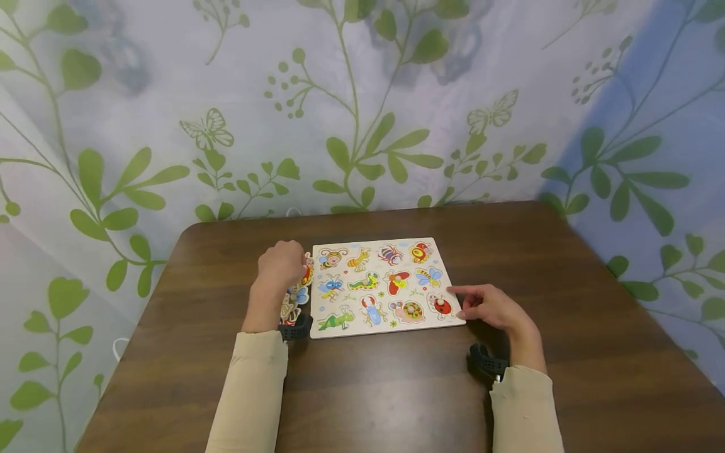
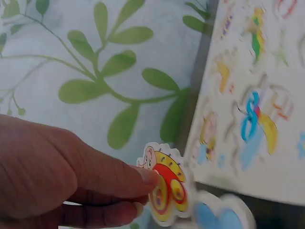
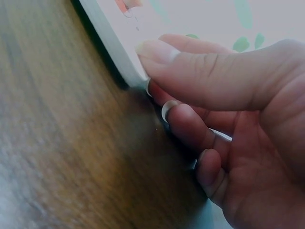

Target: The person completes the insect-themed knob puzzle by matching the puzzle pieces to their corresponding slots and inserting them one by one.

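A butterfly piece [image 2: 177,190] is pinched between the thumb and fingertips of the left hand [image 1: 280,267], seemingly caught by its side so that most of its yellow and red face is left uncovered and can be recognised; whether it is lifted clear of what lies under it cannot be told. By the right hand [image 1: 493,306] nothing appears to be gripped: its thumb and forefinger are stretched out and laid at the near right corner of the puzzle board [image 1: 354,328], and the other fingers are loosely bent beside the edge, presumably so that the board is steadied without its pictures being covered. Just beside the board's left edge, partly hidden by the left hand, some loose pieces [image 1: 289,312] are heaped, among them a blue-winged piece [image 2: 231,214]; that side is likely used so that they can be picked up without a reach across. The board itself is laid flat on the brown table [image 1: 385,384], between the 2 hands, with 12 creature pictures set out in 3 rows of 4. At its near right corner a ladybug [image 1: 440,306] is shown, with a snail [image 1: 409,311] next to it; how many slots are filled cannot be made out. Beige sleeves [image 1: 249,390] are worn on both arms. Behind the table a pale leaf-printed cloth [image 1: 255,94] is hung, perhaps as a screen.
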Available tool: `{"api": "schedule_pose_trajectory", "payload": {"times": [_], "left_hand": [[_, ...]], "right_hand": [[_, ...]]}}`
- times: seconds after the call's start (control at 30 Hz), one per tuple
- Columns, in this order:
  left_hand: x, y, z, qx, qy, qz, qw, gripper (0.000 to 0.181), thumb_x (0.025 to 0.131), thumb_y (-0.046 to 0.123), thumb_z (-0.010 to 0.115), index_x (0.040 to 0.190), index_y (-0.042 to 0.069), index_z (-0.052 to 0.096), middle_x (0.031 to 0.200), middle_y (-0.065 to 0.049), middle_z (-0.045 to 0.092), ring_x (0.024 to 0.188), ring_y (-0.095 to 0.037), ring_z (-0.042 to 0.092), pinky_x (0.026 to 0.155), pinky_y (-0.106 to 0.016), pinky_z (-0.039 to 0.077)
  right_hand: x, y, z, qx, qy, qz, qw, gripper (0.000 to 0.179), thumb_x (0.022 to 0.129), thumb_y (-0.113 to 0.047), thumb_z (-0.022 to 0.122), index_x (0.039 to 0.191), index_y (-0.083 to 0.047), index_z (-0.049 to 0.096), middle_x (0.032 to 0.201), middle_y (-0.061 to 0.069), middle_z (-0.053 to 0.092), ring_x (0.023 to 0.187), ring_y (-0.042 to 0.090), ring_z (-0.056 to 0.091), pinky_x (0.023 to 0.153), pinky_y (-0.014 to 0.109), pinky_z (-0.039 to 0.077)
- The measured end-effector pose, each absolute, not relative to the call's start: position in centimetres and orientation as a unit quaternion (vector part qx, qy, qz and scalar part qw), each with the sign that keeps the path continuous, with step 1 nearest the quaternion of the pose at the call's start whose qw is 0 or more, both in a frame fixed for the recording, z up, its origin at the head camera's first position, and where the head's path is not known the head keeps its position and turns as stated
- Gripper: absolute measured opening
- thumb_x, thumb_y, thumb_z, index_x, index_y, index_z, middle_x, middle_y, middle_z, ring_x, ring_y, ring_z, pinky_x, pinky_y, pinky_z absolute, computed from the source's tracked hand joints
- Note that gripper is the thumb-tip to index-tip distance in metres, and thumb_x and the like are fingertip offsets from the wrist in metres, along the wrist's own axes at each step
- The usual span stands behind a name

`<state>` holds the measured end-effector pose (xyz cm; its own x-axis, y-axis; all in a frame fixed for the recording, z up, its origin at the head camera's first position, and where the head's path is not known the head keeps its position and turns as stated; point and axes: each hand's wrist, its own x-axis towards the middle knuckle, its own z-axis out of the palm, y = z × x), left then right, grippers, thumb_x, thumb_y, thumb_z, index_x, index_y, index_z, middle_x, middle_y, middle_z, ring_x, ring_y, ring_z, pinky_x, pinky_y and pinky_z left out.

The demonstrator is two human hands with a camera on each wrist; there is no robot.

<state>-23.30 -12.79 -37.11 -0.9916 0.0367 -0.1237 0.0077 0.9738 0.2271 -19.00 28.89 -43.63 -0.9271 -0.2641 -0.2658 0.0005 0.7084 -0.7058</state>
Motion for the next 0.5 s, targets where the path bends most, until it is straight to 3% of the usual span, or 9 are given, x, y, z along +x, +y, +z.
{"api": "schedule_pose_trajectory", "payload": {"times": [0.13, 0.3, 0.37, 0.5], "left_hand": [[-23.3, -10.4, -36.5, 0.062, 0.992, 0.108, 0.006, 0.016, 0.088, 0.014, 0.059, 0.073, 0.014, 0.063, 0.072, -0.003, 0.058, 0.063, -0.024, 0.054, 0.053, -0.037, 0.041], [-23.7, -6.3, -37.3, 0.151, 0.979, 0.110, -0.080, 0.012, 0.092, 0.020, 0.060, 0.089, 0.016, 0.071, 0.084, 0.000, 0.066, 0.075, -0.024, 0.064, 0.061, -0.042, 0.052], [-23.9, -4.7, -37.6, 0.190, 0.970, 0.121, -0.090, 0.012, 0.092, 0.019, 0.061, 0.094, 0.015, 0.072, 0.086, 0.000, 0.065, 0.076, -0.021, 0.063, 0.063, -0.039, 0.053], [-24.7, -1.3, -37.6, 0.243, 0.958, 0.129, -0.085, 0.009, 0.091, 0.015, 0.061, 0.089, 0.014, 0.070, 0.080, 0.002, 0.061, 0.070, -0.016, 0.055, 0.059, -0.032, 0.046]], "right_hand": [[-18.7, 29.2, -43.8, -0.077, 0.906, -0.380, 0.170, 0.054, 0.083, -0.014, 0.075, 0.134, -0.010, 0.059, 0.080, 0.005, 0.054, 0.076, 0.020, 0.048, 0.065, 0.028, 0.039], [-18.5, 29.0, -43.9, -0.071, 0.907, -0.383, 0.161, 0.053, 0.083, -0.012, 0.074, 0.133, -0.010, 0.060, 0.079, 0.005, 0.054, 0.075, 0.020, 0.048, 0.065, 0.029, 0.039], [-18.6, 28.8, -44.0, -0.065, 0.905, -0.387, 0.161, 0.052, 0.082, -0.011, 0.075, 0.133, -0.011, 0.060, 0.078, 0.005, 0.054, 0.074, 0.020, 0.048, 0.065, 0.029, 0.039], [-18.3, 29.0, -43.9, -0.053, 0.903, -0.393, 0.163, 0.052, 0.082, -0.011, 0.075, 0.132, -0.011, 0.061, 0.078, 0.005, 0.054, 0.074, 0.020, 0.048, 0.065, 0.028, 0.039]]}}
